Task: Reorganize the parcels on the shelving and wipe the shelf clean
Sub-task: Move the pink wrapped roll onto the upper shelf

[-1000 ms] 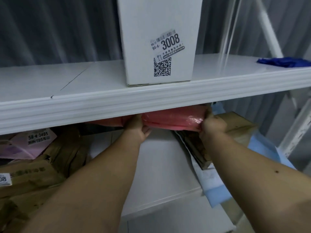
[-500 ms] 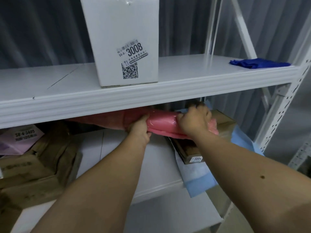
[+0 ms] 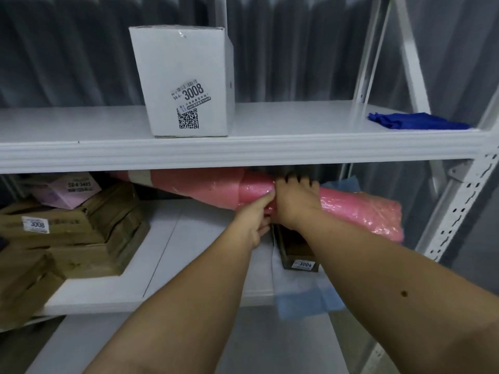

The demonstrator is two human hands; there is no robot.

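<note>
A person is standing at white metal shelving, both arms reaching under the upper shelf [image 3: 243, 153] toward a long pink parcel [image 3: 359, 209] wrapped in shiny plastic. The parcel is lying across the lower shelf [image 3: 167, 255], its left end running back into the shadow beneath the upper shelf and its right end sticking out toward the right upright. The left hand [image 3: 252, 220] is gripping the parcel from below, thumb pressing against its front. The right hand [image 3: 294, 201] is clasping it from above, fingers curling over the top, just beside the left hand. Under the parcel a brown box [image 3: 298, 255] labelled 3004 is resting on a pale blue sheet [image 3: 305, 298] that is hanging over the shelf edge. On the left of the lower shelf, brown cardboard parcels [image 3: 75, 233] are sitting stacked, with a pink mailer [image 3: 67, 190] lying on top of them. On the upper shelf a white box [image 3: 186, 82] marked 3008 is standing upright, and a blue cloth [image 3: 415, 121] is lying well apart near the right end.
</note>
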